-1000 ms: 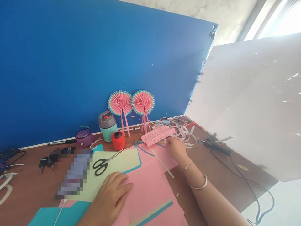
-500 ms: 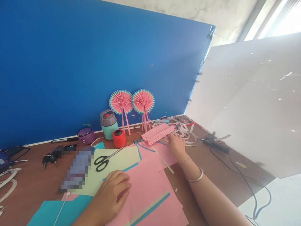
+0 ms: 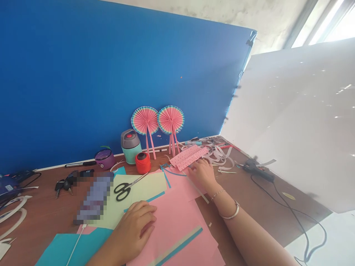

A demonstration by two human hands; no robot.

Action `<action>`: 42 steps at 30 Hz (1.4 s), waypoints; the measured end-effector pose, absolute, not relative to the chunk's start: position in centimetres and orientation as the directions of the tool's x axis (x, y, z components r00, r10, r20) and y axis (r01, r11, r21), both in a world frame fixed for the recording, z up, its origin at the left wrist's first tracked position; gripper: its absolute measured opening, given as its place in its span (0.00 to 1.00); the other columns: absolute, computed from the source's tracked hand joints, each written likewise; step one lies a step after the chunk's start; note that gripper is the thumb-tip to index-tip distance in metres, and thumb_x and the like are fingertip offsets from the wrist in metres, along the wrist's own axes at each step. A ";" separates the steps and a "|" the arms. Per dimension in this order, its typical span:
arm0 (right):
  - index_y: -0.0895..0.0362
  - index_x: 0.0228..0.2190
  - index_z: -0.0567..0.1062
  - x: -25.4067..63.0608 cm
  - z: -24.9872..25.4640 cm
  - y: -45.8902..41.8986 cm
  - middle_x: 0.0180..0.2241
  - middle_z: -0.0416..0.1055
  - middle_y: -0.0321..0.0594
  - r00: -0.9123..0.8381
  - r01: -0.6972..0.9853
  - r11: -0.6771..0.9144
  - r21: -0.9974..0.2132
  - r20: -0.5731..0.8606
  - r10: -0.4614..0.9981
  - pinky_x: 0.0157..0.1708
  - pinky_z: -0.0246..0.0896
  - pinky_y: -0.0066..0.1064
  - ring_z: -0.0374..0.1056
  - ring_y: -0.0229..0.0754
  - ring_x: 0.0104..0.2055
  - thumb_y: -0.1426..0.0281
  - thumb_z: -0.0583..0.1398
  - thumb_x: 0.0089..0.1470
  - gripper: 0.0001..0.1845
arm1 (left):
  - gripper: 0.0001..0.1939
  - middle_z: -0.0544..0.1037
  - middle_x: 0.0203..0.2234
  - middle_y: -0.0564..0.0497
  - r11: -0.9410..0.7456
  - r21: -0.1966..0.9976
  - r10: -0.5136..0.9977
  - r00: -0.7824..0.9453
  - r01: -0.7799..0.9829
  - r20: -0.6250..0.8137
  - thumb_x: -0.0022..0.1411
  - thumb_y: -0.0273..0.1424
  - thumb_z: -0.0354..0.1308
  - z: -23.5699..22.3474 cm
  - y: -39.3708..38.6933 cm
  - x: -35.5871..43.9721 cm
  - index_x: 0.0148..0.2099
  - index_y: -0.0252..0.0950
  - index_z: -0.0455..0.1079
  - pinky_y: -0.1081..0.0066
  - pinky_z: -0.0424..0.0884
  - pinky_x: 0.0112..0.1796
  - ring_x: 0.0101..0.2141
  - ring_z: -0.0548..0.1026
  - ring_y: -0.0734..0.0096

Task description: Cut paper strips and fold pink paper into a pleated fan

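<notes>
My left hand (image 3: 135, 229) rests on a sheet of pink paper (image 3: 177, 218), its fingers loosely bent and holding nothing. A two-tone strip (image 3: 180, 246), cream and blue, lies on that sheet to its right. Farther off, my right hand (image 3: 203, 173) reaches over the pink sheets beside a folded pink patterned piece (image 3: 188, 157). Its thumb stands apart from the fingers, and I see nothing in it; the fingertips are partly hidden. A thin blue strip (image 3: 176, 172) and a pale strip (image 3: 201, 194) lie close to this hand.
Black-handled scissors (image 3: 123, 191) lie on pale green paper (image 3: 108, 218). Two round pleated paper fans (image 3: 145, 120) lean against the blue board. A red spool (image 3: 142, 163), a teal bottle (image 3: 131, 149), a purple cup (image 3: 104, 159), keys (image 3: 65, 184) and a power strip (image 3: 257, 170) are around.
My right hand has moved left and slightly nearer from the right end of the patterned piece, its thumb spreading. My left hand stays on the pink sheet. The view has shifted slightly.
</notes>
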State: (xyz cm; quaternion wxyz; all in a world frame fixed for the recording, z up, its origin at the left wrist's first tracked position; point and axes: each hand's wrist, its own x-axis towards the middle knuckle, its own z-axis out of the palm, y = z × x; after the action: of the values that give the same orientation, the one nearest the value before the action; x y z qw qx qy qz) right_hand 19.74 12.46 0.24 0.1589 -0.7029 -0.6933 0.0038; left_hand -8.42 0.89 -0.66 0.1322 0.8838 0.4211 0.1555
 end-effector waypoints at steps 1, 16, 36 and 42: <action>0.56 0.26 0.77 19.6 0.2 12.3 0.37 0.71 0.45 0.006 0.970 0.037 -0.241 0.175 0.985 0.41 0.49 0.35 0.60 0.49 0.44 0.67 0.57 0.52 0.10 | 0.09 0.75 0.46 0.50 -0.604 0.370 0.790 0.593 0.706 0.156 0.59 0.24 0.52 -0.5 0.9 -8.4 0.39 0.40 0.71 0.59 0.68 0.47 0.48 0.69 0.61; 0.62 0.22 0.75 18.0 -0.2 11.7 0.38 0.70 0.51 -0.085 0.977 0.097 -0.188 0.074 0.994 0.40 0.51 0.33 0.62 0.49 0.44 0.81 0.54 0.39 0.10 | 0.13 0.69 0.56 0.46 -0.681 0.336 0.719 0.681 0.651 0.137 0.59 0.27 0.54 0.3 -0.1 -7.6 0.47 0.41 0.70 0.50 0.63 0.55 0.56 0.66 0.57; 0.59 0.22 0.72 18.4 0.1 11.5 0.30 0.67 0.45 -0.042 0.984 0.047 -0.169 0.036 0.998 0.30 0.49 0.30 0.63 0.42 0.33 0.80 0.55 0.41 0.07 | 0.11 0.78 0.38 0.51 -0.681 0.463 0.708 0.672 0.567 0.217 0.61 0.23 0.51 0.8 -0.2 -7.1 0.39 0.41 0.73 0.58 0.64 0.54 0.41 0.74 0.70; 0.59 0.19 0.71 18.1 0.6 11.3 0.30 0.66 0.46 -0.042 0.981 0.046 -0.190 0.023 0.999 0.29 0.49 0.30 0.63 0.42 0.32 0.81 0.55 0.39 0.07 | 0.12 0.77 0.44 0.49 -0.713 0.420 0.693 0.658 0.562 0.296 0.61 0.24 0.52 0.3 0.0 -7.2 0.41 0.41 0.73 0.61 0.69 0.49 0.45 0.72 0.65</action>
State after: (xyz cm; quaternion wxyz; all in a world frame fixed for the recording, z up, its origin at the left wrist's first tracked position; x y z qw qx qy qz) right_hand 18.13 11.29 0.60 0.0743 -0.6880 -0.7194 0.0610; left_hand -7.18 -0.02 0.29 0.1476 0.8984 0.3490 0.2219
